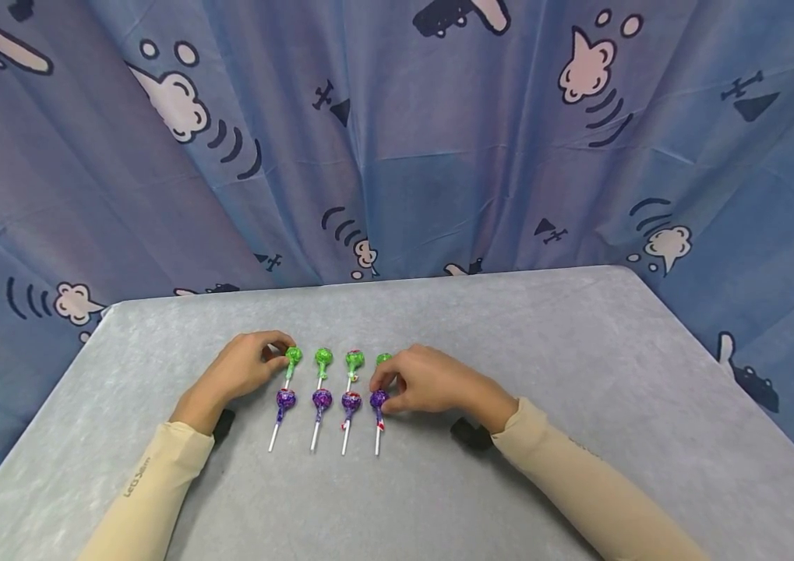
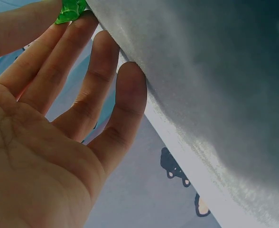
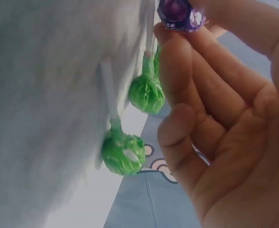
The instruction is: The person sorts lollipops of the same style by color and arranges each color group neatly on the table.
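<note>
Several lollipops lie on the table in two rows, green-wrapped ones at the back and purple-wrapped ones in front, white sticks toward me. My left hand (image 1: 245, 366) pinches the head of the leftmost green lollipop (image 1: 294, 354); its green wrapper (image 2: 72, 10) shows at the fingertips in the left wrist view. At the right end of the front row, my right hand (image 1: 432, 379) holds the head of a purple lollipop (image 1: 379, 399) between thumb and fingers. Behind that hand, the rightmost green lollipop (image 1: 384, 358) is partly hidden.
Between the hands lie two more green lollipops (image 1: 323, 357) and two purple lollipops (image 1: 322, 399). A grey-white cloth covers the table (image 1: 544, 335). Beyond its back edge hangs a blue patterned curtain (image 1: 432, 195). Dark wrist devices (image 1: 471, 434) sit under both wrists.
</note>
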Available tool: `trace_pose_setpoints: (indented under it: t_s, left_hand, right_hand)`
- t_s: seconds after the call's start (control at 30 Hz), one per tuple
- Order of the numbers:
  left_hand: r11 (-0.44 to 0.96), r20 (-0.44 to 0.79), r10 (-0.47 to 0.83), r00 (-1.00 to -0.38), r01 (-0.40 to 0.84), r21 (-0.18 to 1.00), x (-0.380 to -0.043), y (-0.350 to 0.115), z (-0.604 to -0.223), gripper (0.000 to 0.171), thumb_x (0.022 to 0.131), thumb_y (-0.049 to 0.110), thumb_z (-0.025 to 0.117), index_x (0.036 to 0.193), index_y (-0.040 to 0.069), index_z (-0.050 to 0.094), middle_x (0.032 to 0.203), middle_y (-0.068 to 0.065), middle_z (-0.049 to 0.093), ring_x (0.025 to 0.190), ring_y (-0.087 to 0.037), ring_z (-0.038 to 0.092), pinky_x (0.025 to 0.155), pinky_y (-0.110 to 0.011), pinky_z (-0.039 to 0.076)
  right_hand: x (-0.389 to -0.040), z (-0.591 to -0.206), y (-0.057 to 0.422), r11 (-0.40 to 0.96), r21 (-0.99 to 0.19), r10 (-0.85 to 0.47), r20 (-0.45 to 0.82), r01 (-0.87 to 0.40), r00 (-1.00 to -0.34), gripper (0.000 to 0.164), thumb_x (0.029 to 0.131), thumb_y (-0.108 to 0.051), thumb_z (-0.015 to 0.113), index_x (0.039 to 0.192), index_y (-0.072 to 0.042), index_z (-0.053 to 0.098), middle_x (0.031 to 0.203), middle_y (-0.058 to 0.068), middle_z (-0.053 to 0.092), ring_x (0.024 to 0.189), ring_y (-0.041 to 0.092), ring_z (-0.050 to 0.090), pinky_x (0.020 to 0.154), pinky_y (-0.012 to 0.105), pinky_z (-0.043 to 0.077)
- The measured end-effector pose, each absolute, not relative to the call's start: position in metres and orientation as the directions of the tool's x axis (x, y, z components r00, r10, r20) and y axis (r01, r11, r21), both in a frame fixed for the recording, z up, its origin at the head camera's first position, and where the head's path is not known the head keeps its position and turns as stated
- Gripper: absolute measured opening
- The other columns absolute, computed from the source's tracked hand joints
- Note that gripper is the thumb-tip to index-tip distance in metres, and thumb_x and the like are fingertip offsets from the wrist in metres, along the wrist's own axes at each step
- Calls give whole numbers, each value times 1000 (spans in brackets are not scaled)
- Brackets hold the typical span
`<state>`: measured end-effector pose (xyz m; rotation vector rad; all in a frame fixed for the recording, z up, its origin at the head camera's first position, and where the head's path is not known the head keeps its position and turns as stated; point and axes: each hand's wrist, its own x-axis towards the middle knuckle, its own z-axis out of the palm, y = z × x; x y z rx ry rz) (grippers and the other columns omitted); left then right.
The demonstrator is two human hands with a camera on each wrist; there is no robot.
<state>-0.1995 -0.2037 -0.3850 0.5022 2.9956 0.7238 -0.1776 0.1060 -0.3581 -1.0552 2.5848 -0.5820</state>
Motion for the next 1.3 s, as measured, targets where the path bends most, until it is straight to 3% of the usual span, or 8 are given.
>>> trace_pose_setpoints:
  t_s: [0.97,1.3]
  left_hand:
    - [842,46,307,-951,294,452,-199,-203,-384,23,93,13,68,116,12,71,107,-8,73,93,-23,66,82,-45,51]
    - [839,77,313,-946,314,444,-199,-203,-386,22,92,13,69,114,11,71,105,-8,74,92,-23,67,81,-46,52]
  right_hand:
    - [-183,-355,115,674,-419,-711,-146,-608,-688,18,79,-25,84,94,-23,74,86,-13,68,71,2,55,69,24,46]
    - [-182,-359,114,653,-413,-728,-110,-635,-677,17,81,-25,82,96,-24,74,90,-11,71,72,1,56,74,26,46]
